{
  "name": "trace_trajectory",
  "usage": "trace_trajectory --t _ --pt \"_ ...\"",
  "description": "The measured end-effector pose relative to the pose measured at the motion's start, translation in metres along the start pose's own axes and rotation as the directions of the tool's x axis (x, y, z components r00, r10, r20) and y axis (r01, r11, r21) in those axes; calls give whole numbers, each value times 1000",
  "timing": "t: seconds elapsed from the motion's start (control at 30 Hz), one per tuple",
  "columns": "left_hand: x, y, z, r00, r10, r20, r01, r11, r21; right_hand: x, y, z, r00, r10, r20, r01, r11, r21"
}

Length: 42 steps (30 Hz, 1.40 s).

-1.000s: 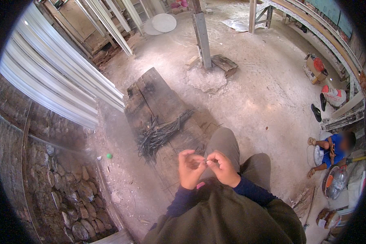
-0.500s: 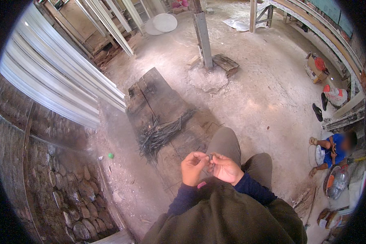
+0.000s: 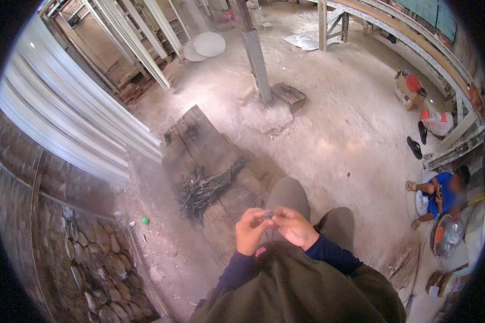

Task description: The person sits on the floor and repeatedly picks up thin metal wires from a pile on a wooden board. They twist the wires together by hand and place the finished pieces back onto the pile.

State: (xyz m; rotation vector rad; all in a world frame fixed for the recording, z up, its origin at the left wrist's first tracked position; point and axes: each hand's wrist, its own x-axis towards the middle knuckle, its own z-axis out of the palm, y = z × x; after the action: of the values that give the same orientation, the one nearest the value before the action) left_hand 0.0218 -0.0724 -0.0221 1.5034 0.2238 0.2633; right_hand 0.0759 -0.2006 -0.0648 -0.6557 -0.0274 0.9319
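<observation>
Above the knees, left hand (image 3: 250, 231) and right hand (image 3: 293, 226) fingertip-to-fingertip.

A rough building site: dusty concrete floor (image 3: 350, 134), stone wall (image 3: 86, 264) (unplastered), stacked metal sheets (image 3: 64, 113).

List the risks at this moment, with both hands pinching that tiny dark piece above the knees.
1. The small dark piece is pinched only by fingertips of the left hand and right hand; if it slips, it may be hard to find on the dusty pale concrete floor.
2. The bundle of thin dark sticks lies loose on the weathered wooden plank bench, close to the knees; a leg shift might scatter it.
</observation>
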Motion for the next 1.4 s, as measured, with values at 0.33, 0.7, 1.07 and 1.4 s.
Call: trace_trajectory --t 0.33,0.7,1.07,1.4 --pt "-9 19 2 997 -75 30 72 992 106 -12 -9 -3 985 -168 -31 134 873 -469" --pt "-11 8 -17 978 -194 77 205 962 -181 -12 -3 21 962 -273 14 210 706 -676" --pt "-7 -16 -47 988 -104 -112 61 940 -335 -7 11 37 969 -244 41 187 613 -768" --pt "-5 3 -42 972 -207 110 233 816 -529 -1 7 42 978 -211 5 164 743 -649"
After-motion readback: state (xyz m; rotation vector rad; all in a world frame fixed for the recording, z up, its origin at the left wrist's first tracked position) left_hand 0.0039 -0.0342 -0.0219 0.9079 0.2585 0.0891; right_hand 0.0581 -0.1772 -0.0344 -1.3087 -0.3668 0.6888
